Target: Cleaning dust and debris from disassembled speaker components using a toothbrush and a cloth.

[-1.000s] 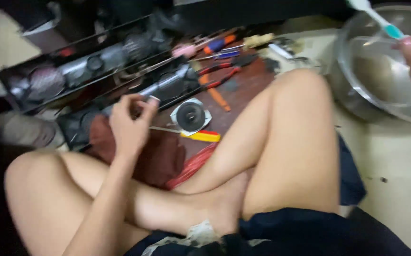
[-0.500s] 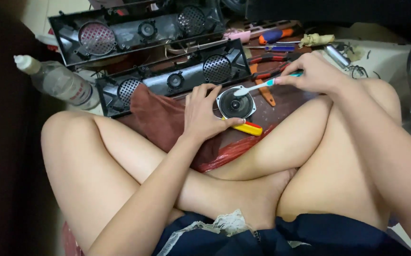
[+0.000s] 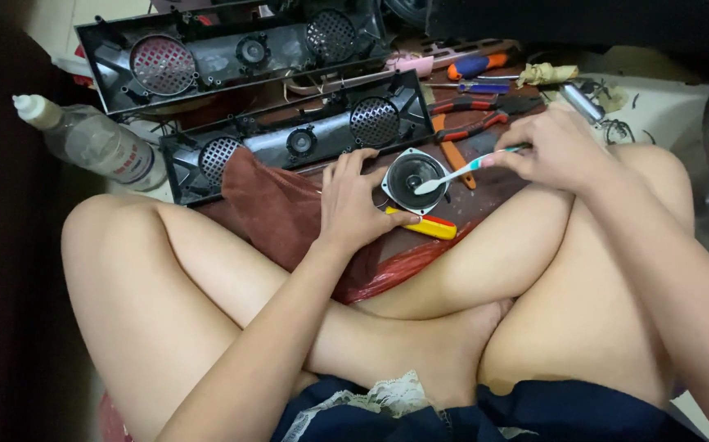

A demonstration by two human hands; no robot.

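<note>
We see the small round loudspeaker with its silver square frame and black cone (image 3: 414,175) lying face up just above the middle of the frame, on the floor in front of the crossed legs. Our left hand (image 3: 353,205) steadies it, fingers spread along its left edge and thumb under its lower rim, so it cannot slide. Our right hand (image 3: 556,150), to the right of centre, pinches the white and teal toothbrush (image 3: 466,169) by its handle, bristles resting in the cone. The wrist lies on the raised knee. A yellow-handled screwdriver (image 3: 424,224) lies just below; a brown cloth (image 3: 276,209) sits left.
</note>
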